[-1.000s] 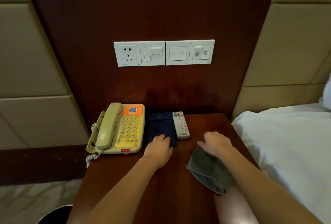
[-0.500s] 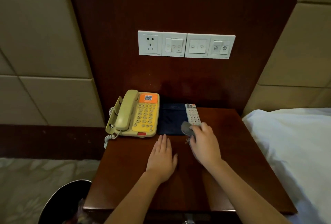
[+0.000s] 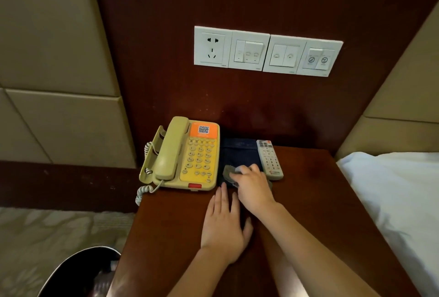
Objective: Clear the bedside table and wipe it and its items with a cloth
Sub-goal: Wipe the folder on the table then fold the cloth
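Observation:
On the dark wooden bedside table stand a beige and yellow telephone, a dark blue folder and a white remote control, all along the back edge. My right hand grips a bunched grey cloth and presses it on the front of the blue folder, between phone and remote. My left hand lies flat on the tabletop just in front of the folder, fingers straight.
A row of white wall switches and a socket sits above the table. A bed with white sheets adjoins on the right. A dark round bin stands on the patterned carpet at lower left. The phone's coiled cord hangs off the table's left edge.
My right hand has carried the cloth from the table's right front to the remote and then left onto the blue folder. My left hand drew back from the folder onto the bare tabletop.

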Demonstrator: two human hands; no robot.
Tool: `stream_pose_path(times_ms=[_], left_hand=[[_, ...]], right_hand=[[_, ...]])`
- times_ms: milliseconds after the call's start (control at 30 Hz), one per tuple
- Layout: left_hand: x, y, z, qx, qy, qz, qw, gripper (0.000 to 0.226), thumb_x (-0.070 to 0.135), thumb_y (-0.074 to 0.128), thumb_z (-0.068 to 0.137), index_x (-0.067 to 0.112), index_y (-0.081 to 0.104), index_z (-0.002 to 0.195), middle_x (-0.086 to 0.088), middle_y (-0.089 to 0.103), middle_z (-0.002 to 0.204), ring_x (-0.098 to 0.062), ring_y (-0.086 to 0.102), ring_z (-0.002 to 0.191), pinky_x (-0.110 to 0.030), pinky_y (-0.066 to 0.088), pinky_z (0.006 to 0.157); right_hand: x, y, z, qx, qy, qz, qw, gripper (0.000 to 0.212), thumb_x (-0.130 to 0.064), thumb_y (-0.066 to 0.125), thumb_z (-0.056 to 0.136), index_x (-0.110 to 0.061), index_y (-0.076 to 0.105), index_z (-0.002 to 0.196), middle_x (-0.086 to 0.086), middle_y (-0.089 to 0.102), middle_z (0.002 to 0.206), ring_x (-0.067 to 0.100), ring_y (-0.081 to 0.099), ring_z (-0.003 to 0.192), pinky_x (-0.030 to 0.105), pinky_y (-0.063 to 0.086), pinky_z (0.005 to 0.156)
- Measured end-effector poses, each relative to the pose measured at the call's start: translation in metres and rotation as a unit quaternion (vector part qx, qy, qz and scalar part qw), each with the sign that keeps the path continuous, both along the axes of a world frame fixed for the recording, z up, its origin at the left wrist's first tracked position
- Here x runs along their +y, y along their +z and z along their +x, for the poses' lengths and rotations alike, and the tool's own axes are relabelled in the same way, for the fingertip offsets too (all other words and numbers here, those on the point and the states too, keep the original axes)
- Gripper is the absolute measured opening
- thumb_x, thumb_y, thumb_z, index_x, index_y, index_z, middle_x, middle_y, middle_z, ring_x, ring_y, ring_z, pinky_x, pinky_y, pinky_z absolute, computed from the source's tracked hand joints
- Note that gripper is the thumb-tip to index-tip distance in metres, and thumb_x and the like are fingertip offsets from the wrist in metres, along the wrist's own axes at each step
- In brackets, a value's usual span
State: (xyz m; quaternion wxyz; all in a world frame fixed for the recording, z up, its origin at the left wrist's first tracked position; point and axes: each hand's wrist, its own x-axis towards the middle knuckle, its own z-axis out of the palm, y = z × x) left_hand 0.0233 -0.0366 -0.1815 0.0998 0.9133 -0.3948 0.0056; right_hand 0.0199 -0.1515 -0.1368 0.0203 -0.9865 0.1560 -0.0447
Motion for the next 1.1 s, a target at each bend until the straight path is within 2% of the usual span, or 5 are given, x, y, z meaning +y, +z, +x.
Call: stream_pose_path(times_ms=[200,500,700,867,1100], left_hand=[[0.001,0.003,-0.003,0.026,-0.02,0.014,0.999,0.087,0.056,-0.007,0.077,0.014,-0.001,0.152,-0.016,-0.016,0.156,-0.029,-0.012,0.146,-0.034,-0.01,0.113],[0.003,0.006,-0.006,0.015,-0.024,0.03,0.999,0.093,0.056,-0.015,0.07,0.013,0.001,0.152,-0.019,-0.019,0.155,-0.03,-0.012,0.146,-0.037,-0.006,0.116],[0.001,0.004,-0.005,0.061,-0.005,0.01,0.998,0.067,0.053,0.036,0.077,0.008,0.069,0.115,-0.024,0.055,0.13,-0.033,0.058,0.118,-0.041,0.043,0.095],[0.0,-0.004,-0.005,0.038,-0.002,0.003,0.999,0.065,0.052,0.04,0.074,0.008,0.071,0.11,-0.024,0.058,0.126,-0.034,0.061,0.113,-0.043,0.049,0.09],[0.0,0.0,-0.003,0.052,0.006,-0.012,0.999,0.07,0.052,0.032,0.079,0.007,0.063,0.122,-0.026,0.047,0.137,-0.035,0.051,0.125,-0.043,0.041,0.1]], right_hand=[[-0.006,0.002,-0.007,0.02,0.045,0.008,0.999,0.04,-0.013,0.043,0.097,-0.022,0.051,0.135,-0.001,0.048,0.132,0.024,0.04,0.116,0.036,0.04,0.094],[-0.006,0.006,0.003,0.027,-0.075,-0.03,0.996,0.034,-0.012,0.047,0.093,-0.017,0.058,0.125,0.002,0.053,0.132,0.027,0.04,0.117,0.039,0.04,0.096],[-0.006,0.002,-0.023,0.02,0.022,-0.038,0.999,0.046,-0.009,0.045,0.094,-0.02,0.047,0.139,-0.002,0.045,0.145,0.025,0.039,0.119,0.038,0.038,0.096],[-0.02,0.01,0.025,0.083,-0.022,-0.079,0.993,0.034,-0.014,0.05,0.093,-0.017,0.057,0.126,0.002,0.056,0.13,0.024,0.039,0.12,0.039,0.037,0.094],[-0.026,0.001,0.042,0.075,-0.008,0.032,0.997,0.057,-0.002,0.046,0.092,-0.015,0.034,0.145,0.007,0.03,0.153,0.025,0.025,0.14,0.036,0.031,0.112]])
